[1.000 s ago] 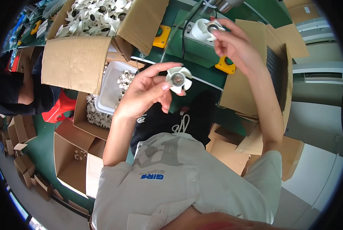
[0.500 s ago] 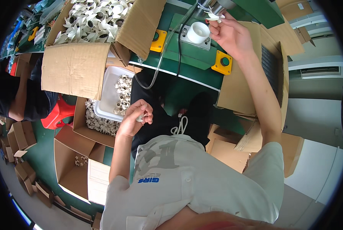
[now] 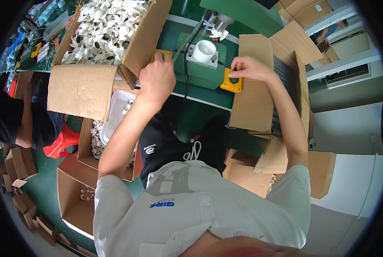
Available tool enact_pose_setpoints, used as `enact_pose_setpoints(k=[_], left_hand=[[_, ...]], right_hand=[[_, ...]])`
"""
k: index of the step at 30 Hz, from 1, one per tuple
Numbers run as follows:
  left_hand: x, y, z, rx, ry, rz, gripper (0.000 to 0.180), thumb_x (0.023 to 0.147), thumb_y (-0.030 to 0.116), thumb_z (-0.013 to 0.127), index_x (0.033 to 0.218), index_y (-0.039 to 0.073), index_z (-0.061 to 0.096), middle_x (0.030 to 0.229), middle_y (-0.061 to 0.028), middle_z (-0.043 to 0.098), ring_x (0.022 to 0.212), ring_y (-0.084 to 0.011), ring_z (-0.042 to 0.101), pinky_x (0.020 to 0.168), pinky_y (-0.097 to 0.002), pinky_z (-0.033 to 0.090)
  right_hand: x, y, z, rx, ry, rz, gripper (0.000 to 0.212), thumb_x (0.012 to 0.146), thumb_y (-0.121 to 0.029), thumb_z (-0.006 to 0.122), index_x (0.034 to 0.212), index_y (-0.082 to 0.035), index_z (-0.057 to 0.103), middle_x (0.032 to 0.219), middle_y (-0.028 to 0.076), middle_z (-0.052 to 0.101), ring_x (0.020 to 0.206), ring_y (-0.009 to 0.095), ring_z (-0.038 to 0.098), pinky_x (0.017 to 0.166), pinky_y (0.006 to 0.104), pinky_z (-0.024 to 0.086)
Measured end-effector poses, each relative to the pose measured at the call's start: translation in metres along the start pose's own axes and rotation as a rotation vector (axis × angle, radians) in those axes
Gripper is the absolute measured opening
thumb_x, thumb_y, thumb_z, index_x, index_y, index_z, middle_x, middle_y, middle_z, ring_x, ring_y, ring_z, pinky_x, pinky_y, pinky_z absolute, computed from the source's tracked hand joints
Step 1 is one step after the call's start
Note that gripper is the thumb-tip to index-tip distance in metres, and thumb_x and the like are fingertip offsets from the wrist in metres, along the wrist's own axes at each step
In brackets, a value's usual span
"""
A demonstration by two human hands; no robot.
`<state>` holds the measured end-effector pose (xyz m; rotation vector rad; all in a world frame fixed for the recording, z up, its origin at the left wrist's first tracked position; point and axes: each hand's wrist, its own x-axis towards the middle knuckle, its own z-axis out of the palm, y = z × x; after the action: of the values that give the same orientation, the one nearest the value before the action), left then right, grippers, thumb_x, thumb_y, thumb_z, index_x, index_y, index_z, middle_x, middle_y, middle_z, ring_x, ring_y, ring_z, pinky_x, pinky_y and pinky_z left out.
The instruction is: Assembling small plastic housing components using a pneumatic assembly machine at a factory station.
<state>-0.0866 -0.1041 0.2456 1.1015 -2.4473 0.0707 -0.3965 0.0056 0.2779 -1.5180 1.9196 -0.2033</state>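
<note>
My left hand [image 3: 158,80] is curled over the left yellow button box [image 3: 167,54], knuckles up; whatever its folded fingers hold is hidden. At the right yellow button box [image 3: 231,85], my right hand [image 3: 252,68] has its fingers bent and apart, thumb by the button, nothing visible in them. Between the hands stands a green press with a white round cup [image 3: 204,51] on a metal plate. Above the cup, a white bladed fan wheel [image 3: 218,34] sits at the lower end of the metal press head [image 3: 220,21], apart from the cup.
A cardboard box [image 3: 85,73] heaped with white fan wheels [image 3: 108,25] stands left of the press. Below it are a white tub [image 3: 114,113] and a box of small white parts. An open carton [image 3: 253,98] stands right. A person in dark clothes [image 3: 11,111] sits far left.
My left hand has risen from my lap, where it held a small white part, to the left button box. My right hand has left the press head and fan wheel for the right button box.
</note>
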Motion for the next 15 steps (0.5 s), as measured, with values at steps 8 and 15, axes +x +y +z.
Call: enact_pose_setpoints(k=[8,15], left_hand=[[0.002,-0.002,-0.001,-0.004,-0.058,0.033,0.009,0.076,0.008,0.062,0.082,0.002,0.064,0.091,-0.0127,0.066,0.056,-0.033,0.065,0.051,-0.0396,0.054],[0.018,0.0,-0.007,-0.017,-0.165,-0.016,0.014,0.077,0.013,0.06,0.081,0.0,0.064,0.079,-0.0149,0.067,0.062,-0.0377,0.065,0.055,-0.0439,0.053]], right_hand=[[0.004,0.001,-0.026,0.171,-0.283,0.044,0.035,0.081,-0.021,0.081,0.105,-0.004,0.063,0.07,0.001,0.057,0.056,0.008,0.048,0.053,0.0206,0.037],[0.014,-0.016,-0.022,0.058,-0.328,0.16,0.041,0.077,-0.021,0.084,0.103,0.001,0.061,0.071,0.005,0.059,0.057,0.013,0.056,0.051,0.0241,0.044]])
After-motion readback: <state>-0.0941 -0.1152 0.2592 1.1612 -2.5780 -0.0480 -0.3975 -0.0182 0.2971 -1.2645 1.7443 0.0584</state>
